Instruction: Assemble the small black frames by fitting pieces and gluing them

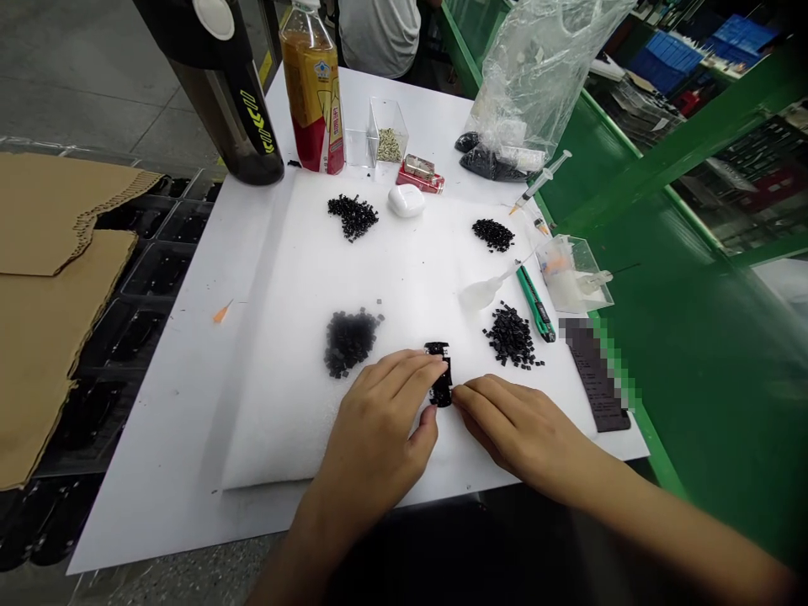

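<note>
A small black rectangular plastic part (444, 370) stands out on the white foam sheet (278, 404) close to the front edge. My left hand (385, 421) holds it from the left, fingertips over its upper side and thumb near its lower end. From the right, my right hand (514, 425) meets the part's lower right edge with its fingertips pressed together. Whatever lies between those fingertips is hidden. Left of my left hand lies a pile of small black square pieces (350, 341). Another pile of black pieces (512, 337) is just beyond my right hand.
Farther back are two more black piles (353, 216) (493, 235), a white case (406, 201), a drink bottle (312, 93) and a dark shaker bottle (233, 109). Along the right lie a green cutter (535, 303), a syringe (539, 181), a clear box (574, 273) and a dark slab (593, 379).
</note>
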{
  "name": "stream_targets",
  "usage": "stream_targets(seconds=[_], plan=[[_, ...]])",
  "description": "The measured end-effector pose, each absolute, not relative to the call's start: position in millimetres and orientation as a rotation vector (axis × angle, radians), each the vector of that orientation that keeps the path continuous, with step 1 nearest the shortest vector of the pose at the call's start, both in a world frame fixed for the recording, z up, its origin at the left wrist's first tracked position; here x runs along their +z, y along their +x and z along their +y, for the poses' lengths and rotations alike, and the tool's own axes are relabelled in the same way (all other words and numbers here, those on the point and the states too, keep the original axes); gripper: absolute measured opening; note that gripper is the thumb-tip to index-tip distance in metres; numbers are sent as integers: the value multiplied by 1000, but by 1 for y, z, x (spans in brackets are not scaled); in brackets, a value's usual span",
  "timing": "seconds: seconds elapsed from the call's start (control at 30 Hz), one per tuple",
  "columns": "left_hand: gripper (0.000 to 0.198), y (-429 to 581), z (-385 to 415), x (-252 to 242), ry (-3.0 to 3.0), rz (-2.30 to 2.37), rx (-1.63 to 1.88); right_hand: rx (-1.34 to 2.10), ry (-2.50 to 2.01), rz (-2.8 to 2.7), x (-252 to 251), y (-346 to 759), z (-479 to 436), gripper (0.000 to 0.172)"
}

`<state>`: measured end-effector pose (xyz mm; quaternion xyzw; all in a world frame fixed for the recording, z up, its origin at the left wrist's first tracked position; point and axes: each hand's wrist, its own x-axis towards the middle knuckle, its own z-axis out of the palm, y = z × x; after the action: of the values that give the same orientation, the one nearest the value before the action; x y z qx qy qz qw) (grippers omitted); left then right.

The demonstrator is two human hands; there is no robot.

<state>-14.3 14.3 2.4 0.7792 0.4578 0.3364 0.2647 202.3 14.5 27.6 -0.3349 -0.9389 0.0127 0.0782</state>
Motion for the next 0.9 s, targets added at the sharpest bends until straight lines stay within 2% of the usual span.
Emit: stream_targets(seconds=[0.13, 0.23, 0.33, 0.43, 0.53, 0.67, 0.9], plan=[[45, -14, 13, 2, 2097, 1230, 926, 75, -1104, -2641, 17, 205, 0, 34], [45, -14, 12, 1, 2086, 1226, 933, 321, -1248, -2387, 14, 207, -11, 36], [47, -13, 12, 0, 2086, 1217, 957, 535, -1366, -2137, 26, 205, -6, 23], [48, -13, 12, -2, 2098, 1210, 973, 585, -1472, -2016, 45, 192, 23, 10], [48, -13, 12, -4, 2107, 1211, 988, 570, -1414, -2141, 54, 164, 69, 14], [46, -15, 11, -5, 2087, 1179, 989, 500, -1289, -2395, 41, 127, 121, 18], [38, -18, 11, 1, 1966, 1093, 1054, 317, -1210, -2656, 28, 113, 129, 23]])
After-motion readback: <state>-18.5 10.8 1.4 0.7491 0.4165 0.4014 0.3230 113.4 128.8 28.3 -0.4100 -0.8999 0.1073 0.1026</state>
